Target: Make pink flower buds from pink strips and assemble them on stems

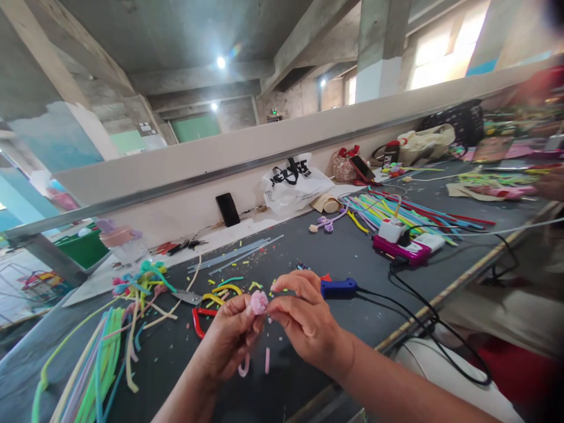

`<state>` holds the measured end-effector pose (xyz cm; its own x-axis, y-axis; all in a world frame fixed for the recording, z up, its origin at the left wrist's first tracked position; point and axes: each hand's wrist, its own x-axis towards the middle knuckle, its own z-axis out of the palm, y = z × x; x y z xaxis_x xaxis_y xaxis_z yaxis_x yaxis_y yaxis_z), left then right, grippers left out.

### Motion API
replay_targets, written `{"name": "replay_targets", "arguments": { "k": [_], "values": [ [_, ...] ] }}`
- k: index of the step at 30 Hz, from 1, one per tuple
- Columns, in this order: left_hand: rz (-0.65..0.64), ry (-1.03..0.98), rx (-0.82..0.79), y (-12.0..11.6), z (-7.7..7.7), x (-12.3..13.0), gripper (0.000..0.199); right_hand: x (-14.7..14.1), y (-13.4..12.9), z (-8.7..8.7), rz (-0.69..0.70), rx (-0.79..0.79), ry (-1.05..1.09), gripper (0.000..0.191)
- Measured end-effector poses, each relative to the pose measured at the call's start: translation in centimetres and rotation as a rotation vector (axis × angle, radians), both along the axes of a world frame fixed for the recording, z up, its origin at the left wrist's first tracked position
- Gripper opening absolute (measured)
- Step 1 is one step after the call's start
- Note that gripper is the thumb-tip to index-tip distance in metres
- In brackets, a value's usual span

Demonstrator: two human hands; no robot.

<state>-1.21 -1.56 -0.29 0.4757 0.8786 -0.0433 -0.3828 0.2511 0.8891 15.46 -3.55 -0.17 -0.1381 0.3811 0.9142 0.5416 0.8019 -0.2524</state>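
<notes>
My left hand (235,329) pinches a small pink fuzzy pipe-cleaner ball (259,302) between thumb and fingers. Just right of the ball is my right hand (306,320), its fingers curved and apart, with the fingertips close to or touching the ball's edge. A curled pink pipe-cleaner end (244,366) shows below my left hand; whether it joins the ball is hidden. A short straight pink piece (267,360) lies on the dark table. Behind my right hand lies a blue glue gun (339,288), partly covered. Pliers (189,297) with red and yellow handles lie beyond my left hand.
Bundled pipe cleaners (94,364) lie at the left, more (423,214) at the back right. Clear glue sticks (233,252) and yellow scraps are scattered mid-table. A purple power strip (403,251) trails black cords. A phone (227,210) and white bag (295,185) stand against the partition.
</notes>
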Motion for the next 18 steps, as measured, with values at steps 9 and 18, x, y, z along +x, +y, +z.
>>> {"name": "replay_targets", "arguments": {
  "k": [9, 18],
  "values": [
    [0.063, 0.039, 0.026, -0.04, 0.0, 0.12, 0.019, -0.12, -0.5, 0.16, 0.059, -0.076, 0.072, 0.011],
    [0.105, 0.042, 0.088, 0.09, -0.28, 0.2, 0.012, -0.32, -0.82, 0.4, -0.001, -0.049, 0.05, 0.013]
  ]
}}
